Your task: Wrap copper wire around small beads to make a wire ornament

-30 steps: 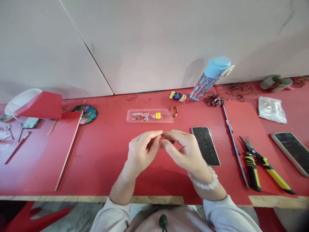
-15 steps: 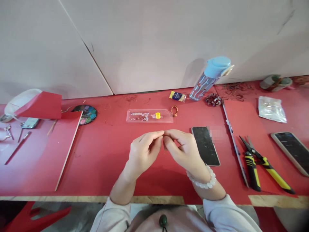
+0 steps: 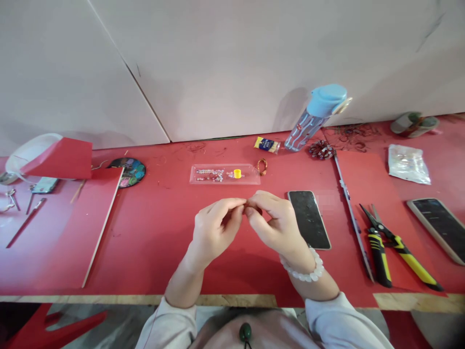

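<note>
Pinching, apparently, a thin reddish thread (image 3: pixel 247 204) (mostly hidden) between narrowed fingers of bare left hand (image 3: pixel 216 230) and bare right hand (image 3: pixel 278 225), above red-topped desk (image 3: pixel 156 228), near a clear rectangular plastic tray (image 3: pixel 252 181). Probably featherlight, limp and slippery; best gripped close to its ends.

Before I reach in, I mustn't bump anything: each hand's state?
Left hand: pinched closed; whether it holds anything can't be told.
Right hand, white round-bead bracelet at wrist: also pinched closed; likewise unclear.
</note>
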The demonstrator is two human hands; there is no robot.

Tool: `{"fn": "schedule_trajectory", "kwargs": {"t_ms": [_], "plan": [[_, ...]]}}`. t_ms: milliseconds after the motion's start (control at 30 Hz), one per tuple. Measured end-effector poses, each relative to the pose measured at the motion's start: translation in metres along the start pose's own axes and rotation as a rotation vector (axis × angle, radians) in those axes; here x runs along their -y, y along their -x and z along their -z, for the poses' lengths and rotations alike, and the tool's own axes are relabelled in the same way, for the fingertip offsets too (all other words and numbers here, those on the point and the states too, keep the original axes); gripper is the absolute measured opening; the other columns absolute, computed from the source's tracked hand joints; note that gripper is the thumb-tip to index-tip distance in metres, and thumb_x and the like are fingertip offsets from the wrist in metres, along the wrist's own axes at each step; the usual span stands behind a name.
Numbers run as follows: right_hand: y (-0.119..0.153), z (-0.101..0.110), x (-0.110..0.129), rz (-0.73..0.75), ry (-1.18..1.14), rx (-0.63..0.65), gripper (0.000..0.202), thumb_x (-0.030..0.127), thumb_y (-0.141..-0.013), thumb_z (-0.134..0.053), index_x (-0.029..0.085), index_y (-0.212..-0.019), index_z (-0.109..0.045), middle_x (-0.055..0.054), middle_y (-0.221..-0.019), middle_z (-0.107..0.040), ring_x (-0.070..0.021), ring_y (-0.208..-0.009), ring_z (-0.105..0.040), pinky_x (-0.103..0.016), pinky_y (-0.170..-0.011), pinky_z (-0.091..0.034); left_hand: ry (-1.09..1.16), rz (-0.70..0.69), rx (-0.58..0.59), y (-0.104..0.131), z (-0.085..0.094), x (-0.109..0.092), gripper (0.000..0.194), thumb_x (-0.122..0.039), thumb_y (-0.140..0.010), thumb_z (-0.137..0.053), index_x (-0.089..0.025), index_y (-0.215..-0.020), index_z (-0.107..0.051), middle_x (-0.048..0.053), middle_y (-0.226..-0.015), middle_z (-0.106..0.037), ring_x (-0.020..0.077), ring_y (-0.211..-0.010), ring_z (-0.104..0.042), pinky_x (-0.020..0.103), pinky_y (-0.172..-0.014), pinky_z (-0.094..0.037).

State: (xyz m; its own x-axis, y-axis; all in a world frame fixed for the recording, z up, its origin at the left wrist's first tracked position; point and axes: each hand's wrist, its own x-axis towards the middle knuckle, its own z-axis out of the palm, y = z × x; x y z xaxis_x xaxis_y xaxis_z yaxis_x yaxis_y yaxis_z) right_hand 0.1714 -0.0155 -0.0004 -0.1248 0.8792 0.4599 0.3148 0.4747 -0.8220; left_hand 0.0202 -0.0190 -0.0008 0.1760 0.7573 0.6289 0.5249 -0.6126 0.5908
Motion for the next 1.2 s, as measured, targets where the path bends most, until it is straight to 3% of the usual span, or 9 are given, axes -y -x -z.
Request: {"fn": "schedule_trajectory", "kwargs": {"t_ms": [267,400,633,767,967,1200], "plan": [[0.0,0.01,0.003,0.049,0.084,-0.016,0.015,0.018,-0.089,-0.054,0.022,-0.075,-0.053,0.003,-0.062,-0.059,-0.0109,-0.055,-0.053,-0.023,-0.055,-0.045,-0.055,-0.029,-0.017,-0.001,0.0,0.002,0.01,-0.009,-0.093,-0.063,-0.018,-0.094,-0.068,-0.002,-0.074,-0.077,0.0053,-0.055,-0.066,0.013,-0.056,-0.052],[-0.002,0.013,0.001,0.088,0.145,-0.022,0.014,0.016,-0.092,-0.054,0.022,-0.08,-0.052,0.003,-0.065,-0.058,-0.0104,-0.056,-0.053,-0.022,-0.054,-0.045,-0.079,-0.027,0.0,0.002,-0.003,0.002,0.01,-0.011,-0.093,-0.063,-0.019,-0.092,-0.068,-0.003,-0.069,-0.074,0.0062,-0.052,-0.063,0.014,-0.057,-0.053],[0.004,0.011,0.003,0.411,0.237,-0.03,0.017,0.007,-0.095,-0.051,0.022,-0.087,-0.053,0.001,-0.069,-0.059,-0.013,-0.059,-0.049,-0.025,-0.056,-0.046,-0.077,-0.052,-0.01,0.004,-0.004,0.003,0.01,-0.013,-0.094,-0.063,-0.019,-0.098,-0.069,0.0,-0.08,-0.079,0.0093,-0.064,-0.072,0.015,-0.066,-0.057],[0.012,0.01,0.008,0.488,0.24,-0.052,0.015,0.006,-0.093,-0.053,0.02,-0.091,-0.055,-0.001,-0.069,-0.062,-0.0149,-0.061,-0.05,-0.028,-0.056,-0.049,-0.089,-0.07,-0.001,0.007,0.0,-0.001,0.011,-0.016,-0.097,-0.061,-0.019,-0.103,-0.07,0.002,-0.081,-0.079,0.0108,-0.066,-0.073,0.017,-0.065,-0.058],[0.012,0.014,0.008,0.458,0.07,-0.051,0.011,0.018,-0.089,-0.053,0.021,-0.098,-0.059,-0.003,-0.074,-0.067,-0.0179,-0.062,-0.06,-0.032,-0.054,-0.052,-0.139,-0.056,-0.135,0.005,-0.001,-0.003,0.01,-0.013,-0.094,-0.064,-0.019,-0.099,-0.07,-0.002,-0.073,-0.077,0.007,-0.055,-0.067,0.014,-0.06,-0.056],[0.003,0.013,0.008,0.409,0.369,0.027,0.013,0.012,-0.088,-0.06,0.021,-0.097,-0.06,-0.004,-0.076,-0.072,-0.018,-0.061,-0.064,-0.031,-0.056,-0.054,-0.149,-0.074,-0.178,0.003,0.0,-0.004,0.012,-0.012,-0.096,-0.062,-0.019,-0.099,-0.071,-0.001,-0.073,-0.076,0.0075,-0.055,-0.067,0.016,-0.057,-0.056]]}}
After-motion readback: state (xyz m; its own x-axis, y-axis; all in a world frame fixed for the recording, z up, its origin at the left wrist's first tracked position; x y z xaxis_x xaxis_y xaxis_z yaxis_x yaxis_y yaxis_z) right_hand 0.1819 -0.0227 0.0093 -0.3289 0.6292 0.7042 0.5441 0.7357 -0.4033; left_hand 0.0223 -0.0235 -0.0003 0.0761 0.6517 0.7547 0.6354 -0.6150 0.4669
